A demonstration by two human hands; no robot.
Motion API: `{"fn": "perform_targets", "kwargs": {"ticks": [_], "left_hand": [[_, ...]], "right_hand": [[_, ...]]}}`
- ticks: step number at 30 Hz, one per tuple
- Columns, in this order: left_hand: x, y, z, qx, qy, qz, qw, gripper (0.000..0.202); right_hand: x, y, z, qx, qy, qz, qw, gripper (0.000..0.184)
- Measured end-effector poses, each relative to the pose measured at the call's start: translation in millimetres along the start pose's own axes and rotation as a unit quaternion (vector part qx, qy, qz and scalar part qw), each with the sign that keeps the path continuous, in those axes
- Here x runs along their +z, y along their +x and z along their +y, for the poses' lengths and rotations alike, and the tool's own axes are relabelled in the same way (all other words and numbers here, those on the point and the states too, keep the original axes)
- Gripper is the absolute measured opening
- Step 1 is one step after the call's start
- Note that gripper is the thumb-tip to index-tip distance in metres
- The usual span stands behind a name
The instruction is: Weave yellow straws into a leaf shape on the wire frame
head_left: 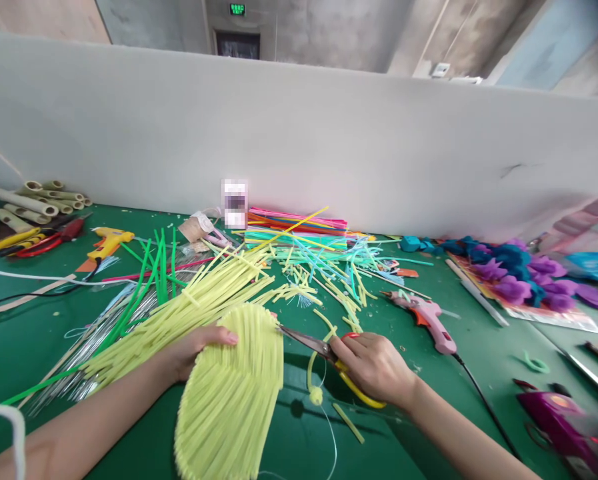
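Note:
My left hand [211, 343] grips the upper left edge of a pale yellow panel [231, 400] made of pipe cleaners laid side by side; its thumb lies on the front and most other fingers are hidden behind. In my right hand [376, 367] is a pair of scissors [306, 341] with red and yellow handles. The blade tips reach the panel's upper right edge. Below the scissors, a small yellow ball [316, 396] hangs by a thin pale strand. A short yellow pipe cleaner piece [349, 423] is near it.
Yellow pipe cleaners [199, 300] lie in a bundle behind my left hand, with coloured ones [299, 227] against the partition. A pink glue gun [426, 320] lies right, a yellow one [109, 243] left. Purple flowers [543, 277], bamboo pieces [39, 200] and pliers [53, 240] sit farther out.

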State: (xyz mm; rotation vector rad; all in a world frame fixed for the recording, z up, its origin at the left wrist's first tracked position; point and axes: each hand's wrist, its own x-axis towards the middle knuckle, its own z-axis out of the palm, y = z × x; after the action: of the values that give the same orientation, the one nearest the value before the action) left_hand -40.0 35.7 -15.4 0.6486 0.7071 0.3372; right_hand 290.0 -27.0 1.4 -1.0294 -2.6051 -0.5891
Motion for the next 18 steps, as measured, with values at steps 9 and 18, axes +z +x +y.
{"fn": "perform_targets", "kwargs": {"ticks": [9, 18], "left_hand": [[13.7, -4.5, 5.5, 0.014, -0.001, 0.04, 0.999, 0.021], [15.1, -4.5, 5.7, 0.023, 0.054, 0.049, 0.997, 0.033]], "right_hand": [[3.2, -14.2, 34.1, 0.213, -0.007, -0.127, 0.969, 0.032], [-41.2, 0.7, 43.2, 0.237, 0.201, -0.169, 0.935, 0.024]]}}
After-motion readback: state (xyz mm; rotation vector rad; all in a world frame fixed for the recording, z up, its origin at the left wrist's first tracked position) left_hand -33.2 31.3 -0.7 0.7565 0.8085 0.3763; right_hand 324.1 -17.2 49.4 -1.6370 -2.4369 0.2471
